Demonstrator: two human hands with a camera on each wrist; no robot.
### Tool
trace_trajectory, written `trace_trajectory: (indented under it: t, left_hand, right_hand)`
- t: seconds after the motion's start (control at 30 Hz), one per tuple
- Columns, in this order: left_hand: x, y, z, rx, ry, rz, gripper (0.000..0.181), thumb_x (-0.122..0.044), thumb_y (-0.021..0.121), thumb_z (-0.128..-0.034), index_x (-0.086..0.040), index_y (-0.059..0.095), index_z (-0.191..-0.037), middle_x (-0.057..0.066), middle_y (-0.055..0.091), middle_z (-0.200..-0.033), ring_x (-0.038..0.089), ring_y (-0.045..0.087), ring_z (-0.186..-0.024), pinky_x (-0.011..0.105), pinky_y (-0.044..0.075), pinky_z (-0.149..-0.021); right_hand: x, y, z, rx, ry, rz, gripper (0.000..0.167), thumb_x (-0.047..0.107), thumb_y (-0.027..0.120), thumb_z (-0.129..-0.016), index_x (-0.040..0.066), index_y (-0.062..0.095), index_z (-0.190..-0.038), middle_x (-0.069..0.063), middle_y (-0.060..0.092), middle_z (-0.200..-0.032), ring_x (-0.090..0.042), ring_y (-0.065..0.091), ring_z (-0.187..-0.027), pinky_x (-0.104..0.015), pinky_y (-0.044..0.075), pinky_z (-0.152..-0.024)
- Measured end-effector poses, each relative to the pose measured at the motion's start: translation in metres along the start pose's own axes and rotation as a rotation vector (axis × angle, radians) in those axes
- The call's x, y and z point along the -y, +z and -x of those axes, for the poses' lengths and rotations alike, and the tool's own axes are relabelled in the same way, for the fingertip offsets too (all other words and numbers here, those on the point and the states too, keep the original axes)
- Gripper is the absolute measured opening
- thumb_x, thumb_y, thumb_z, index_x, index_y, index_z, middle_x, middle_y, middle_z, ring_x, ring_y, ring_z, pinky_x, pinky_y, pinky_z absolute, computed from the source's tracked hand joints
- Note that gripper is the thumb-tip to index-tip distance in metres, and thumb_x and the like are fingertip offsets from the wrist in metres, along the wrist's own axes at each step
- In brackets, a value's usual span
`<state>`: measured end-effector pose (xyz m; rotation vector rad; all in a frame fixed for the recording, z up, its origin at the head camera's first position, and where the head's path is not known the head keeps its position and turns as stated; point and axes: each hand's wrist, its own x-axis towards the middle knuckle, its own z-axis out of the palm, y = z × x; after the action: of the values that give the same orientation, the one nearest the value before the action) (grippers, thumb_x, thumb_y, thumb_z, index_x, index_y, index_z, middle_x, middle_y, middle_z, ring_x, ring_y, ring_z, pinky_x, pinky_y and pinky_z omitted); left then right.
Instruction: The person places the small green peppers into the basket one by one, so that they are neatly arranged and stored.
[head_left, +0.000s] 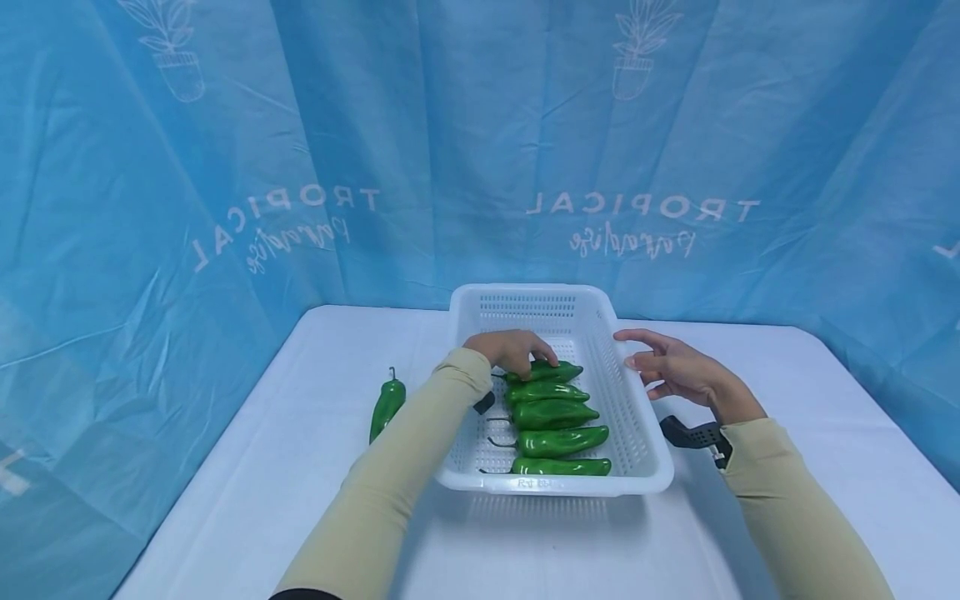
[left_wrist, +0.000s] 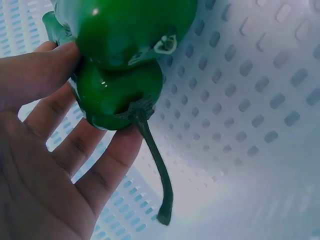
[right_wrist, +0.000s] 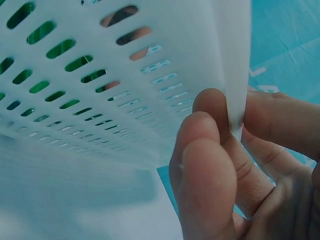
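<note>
Mirrored "TROPICAL" (head_left: 642,205) and "Paradise" (head_left: 633,242), repeated on blue curtain (head_left: 480,125), tiny illegible marking (head_left: 534,483) on white basket (head_left: 622,485)

Peppers (head_left: 553,413) are green; the slot-patterned basket (head_left: 600,486) is white. Beyond the far edge of the white table (head_left: 555,558), the blue curtain (head_left: 480,142) bears white lettering (head_left: 640,205) and potted-plant outlines (head_left: 632,77).

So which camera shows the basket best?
The head view, which shows the basket nearly whole, with peppers inside. The left wrist view shows only part of its holed inside; the right wrist view, a holed side and some rim.
</note>
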<state>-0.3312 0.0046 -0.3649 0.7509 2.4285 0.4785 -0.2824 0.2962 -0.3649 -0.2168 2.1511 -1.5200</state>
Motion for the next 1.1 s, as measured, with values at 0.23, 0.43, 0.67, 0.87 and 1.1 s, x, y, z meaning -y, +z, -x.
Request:
trace_trajectory:
  t: [0.23, 0.43, 0.67, 0.87, 1.1]
  left_hand:
    - [-0.0024, 0.0005, 0.0, 0.009, 0.001, 0.001, 0.062, 0.006, 0.06, -0.0876, -0.029, 0.059, -0.139, 0.006, 0.053, -0.149, 0.024, 0.045, -0.141, 0.036, 0.046, -0.107]
    - [-0.0038, 0.0009, 0.0004, 0.002, 0.011, -0.032, 0.062, 0.005, 0.06, -0.0878, -0.029, 0.058, -0.139, 0.006, 0.052, -0.149, 0.024, 0.045, -0.142, 0.034, 0.046, -0.105]
    - [-0.0044, 0.0017, -0.0007, -0.006, 0.032, -0.094, 0.061, 0.002, 0.059, -0.09, -0.03, 0.055, -0.142, 0.005, 0.051, -0.15, 0.023, 0.045, -0.141, 0.031, 0.046, -0.1]
    - [-0.008, 0.0018, 0.0006, 0.006, 0.054, -0.103, 0.06, 0.002, 0.058, -0.0917, -0.028, 0.054, -0.143, 0.005, 0.05, -0.152, 0.024, 0.043, -0.144, 0.032, 0.046, -0.099]
    - [-0.0074, 0.002, 0.0007, 0.001, 0.063, -0.101, 0.061, 0.003, 0.058, -0.0905, -0.028, 0.055, -0.143, 0.006, 0.051, -0.151, 0.023, 0.045, -0.142, 0.029, 0.046, -0.094]
  right_hand:
    - [0.0005, -0.0001, 0.0007, 0.009, -0.003, -0.004, 0.067, 0.022, 0.062, -0.097, 0.014, 0.026, -0.154, 0.006, 0.068, -0.109, -0.017, 0.072, -0.085, -0.034, 0.06, -0.067]
    - [0.0001, 0.0002, 0.0008, 0.013, -0.006, -0.017, 0.067, 0.021, 0.062, -0.097, 0.014, 0.027, -0.154, 0.006, 0.068, -0.109, -0.017, 0.072, -0.084, -0.033, 0.06, -0.067]
    - [0.001, 0.0013, 0.001, 0.007, -0.011, -0.005, 0.068, 0.022, 0.062, -0.097, 0.013, 0.026, -0.154, 0.006, 0.068, -0.108, -0.018, 0.072, -0.085, -0.033, 0.06, -0.067]
    - [0.0018, 0.0012, 0.0018, 0.005, -0.008, -0.001, 0.07, 0.023, 0.063, -0.097, 0.013, 0.025, -0.155, 0.006, 0.068, -0.108, -0.017, 0.071, -0.084, -0.034, 0.06, -0.067]
    - [0.0009, 0.001, 0.0014, 0.005, -0.01, 0.002, 0.067, 0.022, 0.062, -0.098, 0.014, 0.027, -0.154, 0.008, 0.069, -0.107, -0.017, 0.072, -0.085, -0.034, 0.06, -0.068]
